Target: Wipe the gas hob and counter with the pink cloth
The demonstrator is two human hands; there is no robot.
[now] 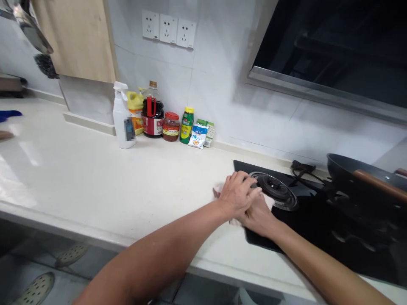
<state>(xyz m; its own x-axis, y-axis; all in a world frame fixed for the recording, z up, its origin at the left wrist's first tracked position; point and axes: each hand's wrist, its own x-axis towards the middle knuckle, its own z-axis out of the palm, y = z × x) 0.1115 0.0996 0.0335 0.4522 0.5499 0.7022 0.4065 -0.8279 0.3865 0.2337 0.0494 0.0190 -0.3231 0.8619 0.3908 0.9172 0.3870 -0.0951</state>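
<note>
A pale cloth [269,201] is bunched beneath both my hands at the left edge of the black gas hob [305,231]. My left hand [237,192] lies over the right one, its fingers bent and closed on the cloth and across the back of the other hand. My right hand [260,215] presses down on the cloth, and its fingers are largely covered by the left hand. Just beyond the hands is the round left burner [275,189]. The white countertop [171,182] stretches to the left of them.
Along the wall stand a white spray bottle [122,118], a yellow jug [136,108], a dark sauce bottle [153,112], a red-lidded jar [171,127], a green bottle [187,126] and a small white-and-blue packet [199,136]. A wok [365,173] sits on the right burner, under the range hood [333,55].
</note>
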